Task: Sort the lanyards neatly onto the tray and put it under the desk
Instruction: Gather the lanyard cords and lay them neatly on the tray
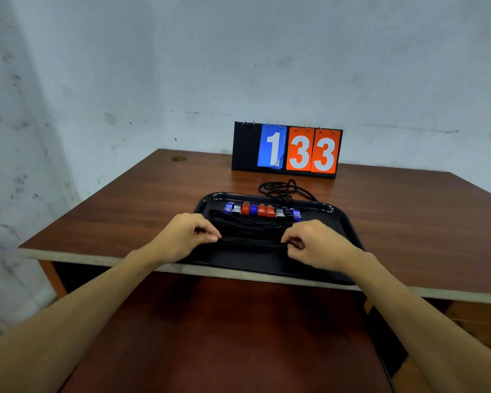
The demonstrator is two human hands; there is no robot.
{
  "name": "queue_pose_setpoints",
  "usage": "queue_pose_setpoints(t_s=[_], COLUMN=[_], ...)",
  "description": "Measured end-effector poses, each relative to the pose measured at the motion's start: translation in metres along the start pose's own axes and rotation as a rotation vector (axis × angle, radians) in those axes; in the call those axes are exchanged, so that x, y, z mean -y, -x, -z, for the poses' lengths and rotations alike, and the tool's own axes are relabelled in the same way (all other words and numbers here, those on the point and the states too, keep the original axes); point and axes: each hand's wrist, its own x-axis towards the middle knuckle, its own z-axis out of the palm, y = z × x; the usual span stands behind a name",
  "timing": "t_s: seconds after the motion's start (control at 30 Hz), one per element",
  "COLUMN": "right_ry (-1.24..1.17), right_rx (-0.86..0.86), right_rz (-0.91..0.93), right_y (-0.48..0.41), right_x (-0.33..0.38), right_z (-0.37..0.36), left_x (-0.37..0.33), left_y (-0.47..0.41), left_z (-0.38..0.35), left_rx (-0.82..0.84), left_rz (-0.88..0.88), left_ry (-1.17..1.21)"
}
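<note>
Bundle of black woven lanyard cords (251,241) lies across the middle of the shallow black plastic tray (253,263). Its long axis runs 9 to 3 o'clock, parallel to the front edge of the brown wooden desk (125,217).

Left hand (186,236) pinches the 9 o'clock end between thumb and forefinger, other fingers curled. Right hand (318,241) pinches the 3 o'clock end likewise. The cord spans straight between the two pinches, so each end sits at its own hand's fingertips and neither hand is nearer.

Row of blue, silver and red clips (262,210) sits at 12 o'clock from the bundle, just inside the tray's far rim and side by side on the same 9-to-3 line.

Loose tangle of black cord (281,190) lies on the desk beyond the tray at 12 o'clock, with a strand crossing the far rim near 1 o'clock. Cannot tell whether it joins a clip in the row. Behind it stands a black flip scoreboard (287,150) showing 133.

The tray's near edge overhangs the desk front at 6 o'clock.

Judgement: sorting is well along. The held bundle wants laying flat, and the tangle is not yet gathered in. It lies slightly right of tray centre, so the right hand probably has the shorter reach. That reach passes over the clips, so a forearm could knock the row askew. The tray is not yet under the desk.
</note>
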Motion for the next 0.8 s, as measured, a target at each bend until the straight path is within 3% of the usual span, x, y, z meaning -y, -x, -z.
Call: queue_pose_setpoints(t_s=[0.6, 0.8], right_ry=[-0.003, -0.100], right_rx=[-0.156, -0.202], right_rz=[-0.011, -0.069], right_y=[-0.005, 0.000], right_x=[-0.012, -0.020], right_z=[-0.012, -0.006], left_x=[-0.007, -0.034], left_y=[-0.018, -0.030], left_z=[-0.010, -0.004], left_rx=[-0.120, -0.154], left_rz=[0.128, 0.151], left_ry=[-0.174, 0.066])
